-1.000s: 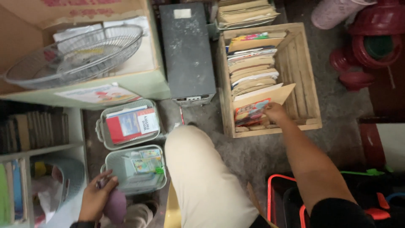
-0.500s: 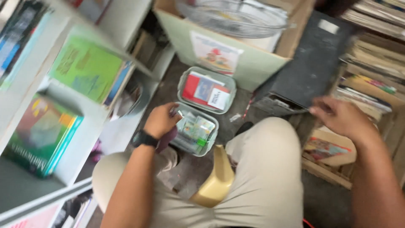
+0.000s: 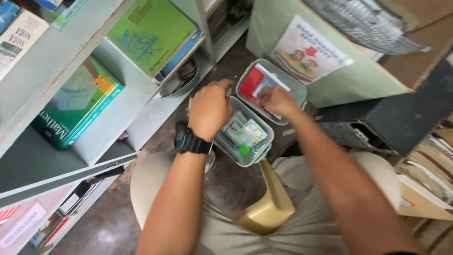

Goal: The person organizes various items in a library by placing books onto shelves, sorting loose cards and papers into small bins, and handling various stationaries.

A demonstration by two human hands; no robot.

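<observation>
Left hand: your left hand (image 3: 210, 109) sits just above centre, at about 11 o'clock from the middle of the view, fingers curled into a loose fist over the near container's far-left corner. You wear a black wristwatch (image 3: 191, 141) on that wrist. Whether anything is pinched inside the curl cannot be told; the fingertips are hidden.

Right hand: your right hand (image 3: 276, 101) lies at 3 o'clock of the left hand, close beside it, fingers bent down onto the seam where the two containers meet. The grip looks pressed together rather than spread, but what it pinches, if anything, is hidden.

Near container: a clear plastic box (image 3: 245, 137) with small colourful cards inside, at 5 o'clock of the left hand, standing on the floor between your knees.

Far container: a second clear box (image 3: 269, 87) holding a red packet and a white card, touching the near one at its 1 o'clock side.

Stool: a tan plastic stool (image 3: 266, 208) shows between your legs at 6 o'clock.

Shelves: a pale bookshelf (image 3: 118, 113) fills the 9 o'clock side, with a green textbook (image 3: 75, 106) lying flat and another green book (image 3: 151, 30) above it.

Carton: a pale green cardboard box (image 3: 349, 80) with a picture label at 1 o'clock, a wire basket (image 3: 363, 21) on top.

Dark case: a black metal box (image 3: 401, 113) at 3 o'clock.
</observation>
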